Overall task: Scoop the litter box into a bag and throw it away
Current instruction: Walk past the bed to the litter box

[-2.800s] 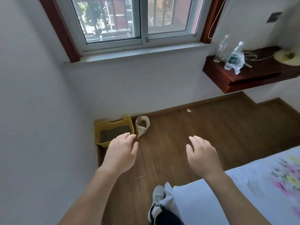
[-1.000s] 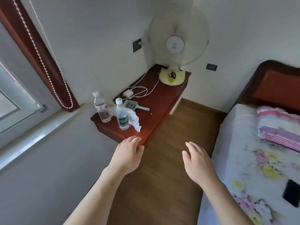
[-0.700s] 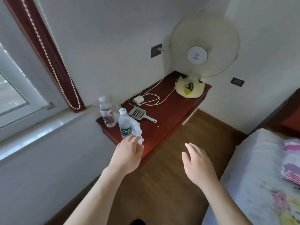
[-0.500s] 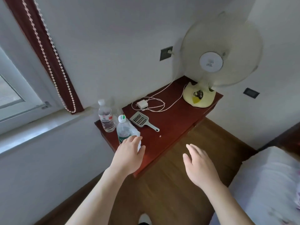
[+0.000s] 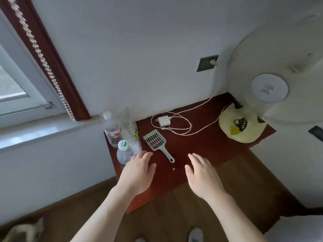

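Both hands are out over the front edge of a dark red worktop (image 5: 201, 145), palms down. The left hand (image 5: 138, 172) is released, fingers loosely straight and holding nothing; its fingertips overlap the lower part of the green-cap bottle (image 5: 125, 152) in view, contact can't be told. The right hand (image 5: 201, 173) is also released with fingers spread a bit, nothing in it. The pale green litter scoop (image 5: 155, 142) lies flat on the worktop between and just beyond the two hands, slotted head toward the wall, handle end pointing back at the gap between the hands; neither hand touches it. A tiny crumb (image 5: 173, 169) lies near the handle end. A crumpled clear plastic bag (image 5: 131, 131) sits at the worktop's left end, beside the scoop head and touching the bottles. The white-cap bottle (image 5: 111, 130) stands upright behind the green-cap one, near the wall. A white charger (image 5: 164, 121) with a looped cable (image 5: 181, 127) lies behind the scoop. A fan (image 5: 269, 88) stands on the right end of the worktop. There is a wall socket (image 5: 207, 62) above, and a window (image 5: 15, 84) with a bead chain (image 5: 43, 55) at left. Below are the wood floor (image 5: 174, 215) and a shoe tip (image 5: 195, 234); the bed corner (image 5: 297, 229) is at lower right
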A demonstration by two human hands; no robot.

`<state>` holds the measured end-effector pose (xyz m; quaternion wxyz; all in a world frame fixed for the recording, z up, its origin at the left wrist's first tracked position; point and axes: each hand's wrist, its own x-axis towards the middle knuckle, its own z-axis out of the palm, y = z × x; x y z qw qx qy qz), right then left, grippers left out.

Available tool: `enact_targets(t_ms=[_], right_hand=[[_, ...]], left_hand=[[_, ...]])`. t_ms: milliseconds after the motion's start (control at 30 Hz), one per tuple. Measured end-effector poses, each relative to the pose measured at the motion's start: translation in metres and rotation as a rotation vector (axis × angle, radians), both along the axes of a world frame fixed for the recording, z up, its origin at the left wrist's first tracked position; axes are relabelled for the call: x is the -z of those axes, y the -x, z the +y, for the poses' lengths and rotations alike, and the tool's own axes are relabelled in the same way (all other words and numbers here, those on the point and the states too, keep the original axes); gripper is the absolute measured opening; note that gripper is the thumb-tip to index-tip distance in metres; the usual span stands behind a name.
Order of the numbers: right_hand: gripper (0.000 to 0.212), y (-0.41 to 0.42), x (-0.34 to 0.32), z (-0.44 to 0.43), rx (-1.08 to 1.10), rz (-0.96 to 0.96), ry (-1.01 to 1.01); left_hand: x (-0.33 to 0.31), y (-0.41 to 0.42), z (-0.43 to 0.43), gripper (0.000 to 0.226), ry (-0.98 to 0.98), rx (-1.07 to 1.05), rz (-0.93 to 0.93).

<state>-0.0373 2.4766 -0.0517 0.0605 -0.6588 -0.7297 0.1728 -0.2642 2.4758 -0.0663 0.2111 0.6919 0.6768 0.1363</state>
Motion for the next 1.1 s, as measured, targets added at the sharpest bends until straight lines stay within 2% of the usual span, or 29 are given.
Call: enact_targets(t_ms=[267,433,600,733,833,967,1100], right_hand=[[0.053,-0.011,0.029,0.078,-0.293,0.072,0.07],[0.052,-0.004,0.047,0.104,-0.366,0.082,0.12],[0.052,0.008,0.067,0.121,-0.385,0.058,0.159],[0.052,0.019,0.089,0.132,-0.34,0.035,0.171],[0.047,0.025,0.105,0.138,-0.289,0.029,0.168],[0.045,0.03,0.12,0.145,-0.216,0.047,0.16],[0.036,0.033,0.132,0.149,-0.199,0.026,0.139]], left_hand=[[0.008,-0.035,-0.012,0.046,0.025,-0.395,0.079],[0.02,-0.044,-0.016,0.045,0.072,-0.656,0.112],[0.038,-0.048,-0.008,0.049,0.113,-0.783,0.087],[0.055,-0.046,0.0,0.038,0.081,-0.874,0.039],[0.067,-0.043,0.004,0.027,0.055,-0.953,-0.078],[0.079,-0.04,0.01,0.014,0.067,-1.039,-0.428],[0.088,-0.036,0.014,0.005,0.072,-1.033,-0.518]])
